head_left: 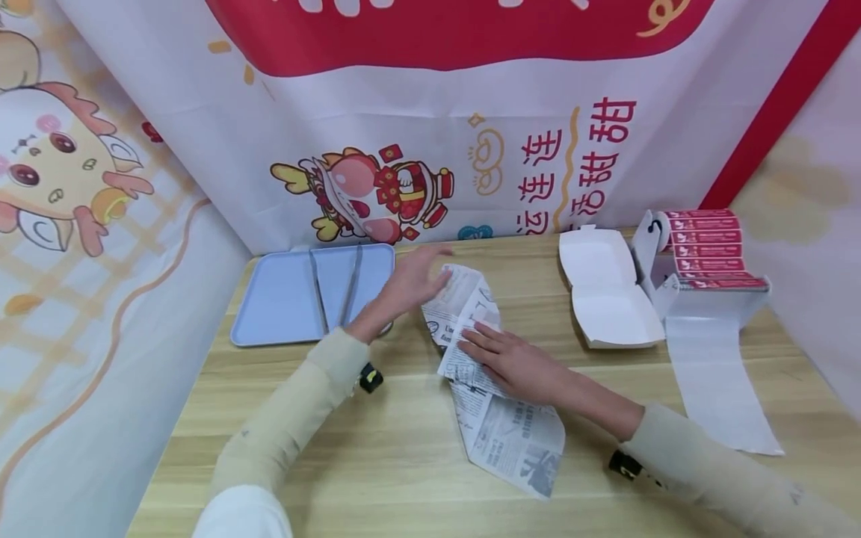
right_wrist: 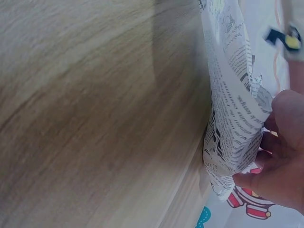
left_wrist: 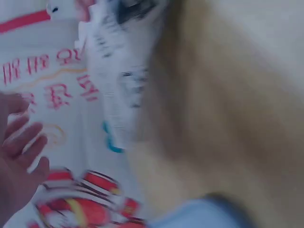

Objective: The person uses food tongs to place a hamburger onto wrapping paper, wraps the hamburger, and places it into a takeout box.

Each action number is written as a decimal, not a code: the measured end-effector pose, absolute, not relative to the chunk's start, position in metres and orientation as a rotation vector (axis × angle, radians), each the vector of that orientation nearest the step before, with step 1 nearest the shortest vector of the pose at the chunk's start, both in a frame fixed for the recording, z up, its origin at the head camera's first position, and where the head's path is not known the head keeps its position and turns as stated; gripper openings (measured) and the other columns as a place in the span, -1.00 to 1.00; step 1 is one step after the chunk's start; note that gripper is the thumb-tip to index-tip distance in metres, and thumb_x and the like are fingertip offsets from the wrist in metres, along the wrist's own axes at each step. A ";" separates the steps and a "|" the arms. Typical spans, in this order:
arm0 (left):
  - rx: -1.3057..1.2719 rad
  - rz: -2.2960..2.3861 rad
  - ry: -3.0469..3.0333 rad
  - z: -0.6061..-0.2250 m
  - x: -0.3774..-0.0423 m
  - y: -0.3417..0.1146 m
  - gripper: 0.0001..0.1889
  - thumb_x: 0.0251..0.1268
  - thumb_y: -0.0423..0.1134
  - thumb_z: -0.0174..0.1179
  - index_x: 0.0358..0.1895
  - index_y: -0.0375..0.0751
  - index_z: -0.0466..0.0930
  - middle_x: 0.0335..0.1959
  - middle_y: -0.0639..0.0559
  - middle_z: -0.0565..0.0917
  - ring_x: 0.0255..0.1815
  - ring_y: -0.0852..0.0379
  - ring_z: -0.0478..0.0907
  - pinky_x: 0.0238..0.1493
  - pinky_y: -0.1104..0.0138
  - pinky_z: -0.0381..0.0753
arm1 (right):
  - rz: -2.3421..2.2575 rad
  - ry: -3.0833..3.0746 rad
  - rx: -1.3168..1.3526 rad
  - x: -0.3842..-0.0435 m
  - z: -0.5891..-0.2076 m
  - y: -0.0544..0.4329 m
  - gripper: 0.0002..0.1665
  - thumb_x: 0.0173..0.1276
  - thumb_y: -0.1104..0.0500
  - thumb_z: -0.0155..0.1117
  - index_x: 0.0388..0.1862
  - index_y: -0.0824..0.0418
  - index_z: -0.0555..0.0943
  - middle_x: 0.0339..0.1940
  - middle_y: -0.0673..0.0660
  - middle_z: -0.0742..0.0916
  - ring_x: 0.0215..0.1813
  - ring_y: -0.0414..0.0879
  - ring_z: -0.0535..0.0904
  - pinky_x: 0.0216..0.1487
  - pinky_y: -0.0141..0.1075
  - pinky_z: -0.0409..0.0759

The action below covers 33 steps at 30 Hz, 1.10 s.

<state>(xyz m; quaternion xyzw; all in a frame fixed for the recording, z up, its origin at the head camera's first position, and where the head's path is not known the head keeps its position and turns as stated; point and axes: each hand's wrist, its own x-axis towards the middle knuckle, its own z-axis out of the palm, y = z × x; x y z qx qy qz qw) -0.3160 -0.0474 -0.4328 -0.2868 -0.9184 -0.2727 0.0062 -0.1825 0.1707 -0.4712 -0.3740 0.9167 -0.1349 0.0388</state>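
Note:
A newsprint-patterned paper [head_left: 518, 441], partly folded over itself, lies on the wooden table. My right hand [head_left: 514, 362] rests on the folded flap in its middle, fingers extended across it. From the right wrist view the paper [right_wrist: 232, 99] bulges up in a loose fold beside the right hand [right_wrist: 280, 161]. My left hand [head_left: 413, 282] hovers by the paper's far left end, fingers spread and holding nothing. In the blurred left wrist view the left hand [left_wrist: 21, 147] is apart from the paper [left_wrist: 118, 85].
A blue tray [head_left: 282, 299] at the back left holds metal tongs [head_left: 350, 284]. At the back right, an open white box [head_left: 608, 291] stands beside a dispenser [head_left: 713, 299] with a red-printed label roll [head_left: 706, 243]; its backing strip [head_left: 720, 388] trails across the table [head_left: 377, 471].

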 end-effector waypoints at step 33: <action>-0.958 -0.853 -2.913 -0.423 -0.323 -0.047 -0.57 0.45 -0.23 0.16 0.31 -0.26 0.40 0.20 -0.17 0.58 0.23 -0.07 0.54 0.29 0.13 0.54 | -0.418 2.817 -1.171 -0.181 -0.474 0.170 -0.36 0.58 0.10 0.03 0.59 0.07 0.20 0.61 0.09 0.29 0.64 0.10 0.08 0.54 0.09 0.24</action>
